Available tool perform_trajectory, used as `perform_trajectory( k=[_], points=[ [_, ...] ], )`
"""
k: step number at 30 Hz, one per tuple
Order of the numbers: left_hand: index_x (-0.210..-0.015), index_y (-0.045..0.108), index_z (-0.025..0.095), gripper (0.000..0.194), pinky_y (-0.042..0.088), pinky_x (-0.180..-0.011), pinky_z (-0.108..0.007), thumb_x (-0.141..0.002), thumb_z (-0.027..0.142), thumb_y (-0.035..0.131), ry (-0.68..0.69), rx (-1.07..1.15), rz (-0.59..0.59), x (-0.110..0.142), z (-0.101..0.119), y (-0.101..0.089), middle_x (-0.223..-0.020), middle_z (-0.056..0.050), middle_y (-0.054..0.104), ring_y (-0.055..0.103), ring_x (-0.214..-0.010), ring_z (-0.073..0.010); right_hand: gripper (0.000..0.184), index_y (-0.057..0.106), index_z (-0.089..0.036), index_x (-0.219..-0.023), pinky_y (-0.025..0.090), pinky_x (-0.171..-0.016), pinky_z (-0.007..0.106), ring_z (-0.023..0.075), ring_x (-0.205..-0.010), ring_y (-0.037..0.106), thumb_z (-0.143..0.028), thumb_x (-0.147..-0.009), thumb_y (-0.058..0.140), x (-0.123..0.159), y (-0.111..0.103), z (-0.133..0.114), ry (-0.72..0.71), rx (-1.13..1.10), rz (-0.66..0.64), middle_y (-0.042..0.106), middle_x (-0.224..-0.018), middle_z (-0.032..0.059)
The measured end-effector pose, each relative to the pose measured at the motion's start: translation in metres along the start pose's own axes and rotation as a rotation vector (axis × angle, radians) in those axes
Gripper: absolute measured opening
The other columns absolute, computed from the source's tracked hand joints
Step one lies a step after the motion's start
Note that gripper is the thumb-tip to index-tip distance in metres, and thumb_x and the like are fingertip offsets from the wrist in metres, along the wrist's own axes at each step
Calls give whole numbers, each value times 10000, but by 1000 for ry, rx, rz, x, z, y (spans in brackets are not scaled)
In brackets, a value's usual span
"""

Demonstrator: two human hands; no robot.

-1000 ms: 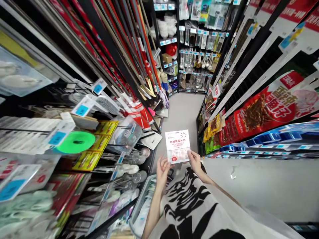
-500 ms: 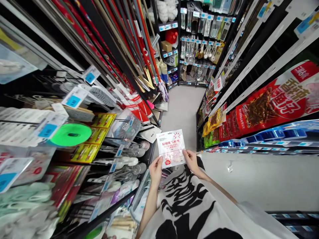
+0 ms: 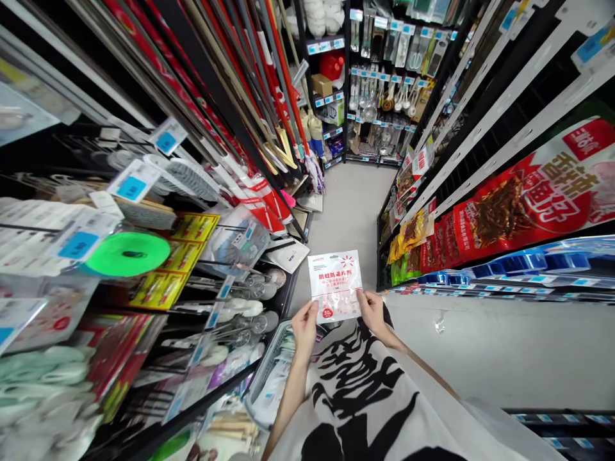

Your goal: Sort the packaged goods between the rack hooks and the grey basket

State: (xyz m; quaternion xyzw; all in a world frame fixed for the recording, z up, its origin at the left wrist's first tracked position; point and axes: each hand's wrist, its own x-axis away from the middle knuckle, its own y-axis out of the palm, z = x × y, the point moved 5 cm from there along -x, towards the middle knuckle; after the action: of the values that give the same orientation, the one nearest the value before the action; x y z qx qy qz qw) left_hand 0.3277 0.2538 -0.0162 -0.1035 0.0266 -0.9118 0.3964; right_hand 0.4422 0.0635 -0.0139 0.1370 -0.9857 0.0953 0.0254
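I hold a small white packet (image 3: 335,285) with red print and pinkish contents upright in front of me, face toward the camera. My left hand (image 3: 305,330) pinches its lower left corner. My right hand (image 3: 372,308) pinches its lower right edge. Below the hands lies my black-and-white patterned garment (image 3: 358,390).
I stand in a narrow shop aisle with a grey floor (image 3: 349,211). Left racks hold hanging goods, a green round item (image 3: 127,253) and long broom handles (image 3: 269,96). Right shelves carry red snack bags (image 3: 509,211). Kitchen utensils (image 3: 384,102) hang at the far end.
The packet and both hands shifted slightly left and down, then a little back to the right. The view tilted a bit; both hands keep their grip.
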Motion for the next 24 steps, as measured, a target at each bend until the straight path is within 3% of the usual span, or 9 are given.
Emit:
perform_trajectory(
  k=[8,11,14,24],
  points=[
    [-929,822,135,454,528,-705,-280,-853,566,701,9,49,-18,2,1,3,-867,-76,771,662,-779,-215,613,268,-231,-580,193,-538,271,106,-569,224,-627,-956,545,-2,-5,-2,-15,-4,-20,230,-578,-62],
    [-945,824,139,436,522,-704,-277,-862,550,702,19,59,-40,2,5,3,-866,-71,765,659,-778,-213,549,425,-214,-628,220,-540,260,116,-583,262,-643,-931,584,-3,-5,-6,28,-74,-67,304,-601,-56],
    [-979,825,144,428,527,-731,-283,-866,537,702,29,75,-65,0,9,3,-893,-73,768,668,-807,-221,482,615,-192,-819,245,-529,254,130,-592,299,-661,-922,587,-3,-3,-12,77,-156,-111,386,-631,-41],
    [-939,816,132,485,499,-663,-263,-832,592,710,-6,57,-78,-2,20,6,-805,-59,739,619,-709,-188,541,615,-179,-703,290,-530,250,132,-595,334,-693,-872,626,-7,-7,-25,83,-157,49,424,-611,-28]
  ],
)
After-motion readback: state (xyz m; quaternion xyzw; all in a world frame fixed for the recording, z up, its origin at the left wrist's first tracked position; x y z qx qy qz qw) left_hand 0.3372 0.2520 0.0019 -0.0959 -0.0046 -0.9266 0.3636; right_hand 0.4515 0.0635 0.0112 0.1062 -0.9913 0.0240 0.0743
